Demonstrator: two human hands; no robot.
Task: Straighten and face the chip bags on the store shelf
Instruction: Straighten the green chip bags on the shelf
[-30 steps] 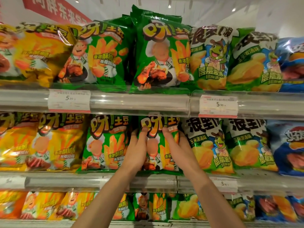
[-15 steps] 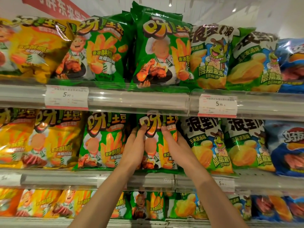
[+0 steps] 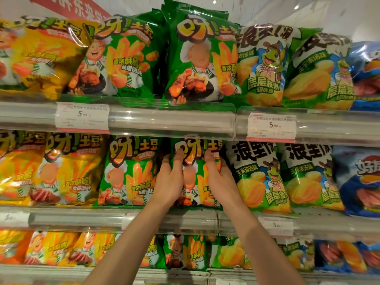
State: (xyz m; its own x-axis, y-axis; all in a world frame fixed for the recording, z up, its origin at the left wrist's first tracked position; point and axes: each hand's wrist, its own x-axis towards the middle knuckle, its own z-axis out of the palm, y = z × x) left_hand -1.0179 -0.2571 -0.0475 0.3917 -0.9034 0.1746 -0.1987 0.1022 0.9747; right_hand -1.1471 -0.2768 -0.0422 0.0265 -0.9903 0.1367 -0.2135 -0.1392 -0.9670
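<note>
Head view: green chip bag (image 3: 195,177) stands on mid shelf (image 3: 185,221), long axis vertical, front face out toward cam, top edge tucked just under the clear rail of upper shelf (image 3: 170,122). Looks near upright, can't tell slight tilt.

Left hand (image 3: 169,182) flat on bag's left side, fingers up, tips on the logo. Right hand (image 3: 219,177) on bag's right side, same pose. Hands apart, bag's centre strip showing between them, both pressing/gripping bag edges; thumbs not visible.

Room rel. to bag: tight. Left of it, another green bag (image 3: 129,171) just beside, dark gap between them. Right of it, white/green frog-print bag (image 3: 261,177) touching or overlapping bag's right edge, behind right hand. Above: rail, almost no headroom. Below: shelf lip w/ price strip.

Mid shelf contents, further left of bag: yellow bags (image 3: 67,171); far right: blue bag (image 3: 357,182). Upper shelf over bag: taller green bag (image 3: 201,58), leaning fwd over rail. Price tag (image 3: 82,118) up-left of bag.
</note>
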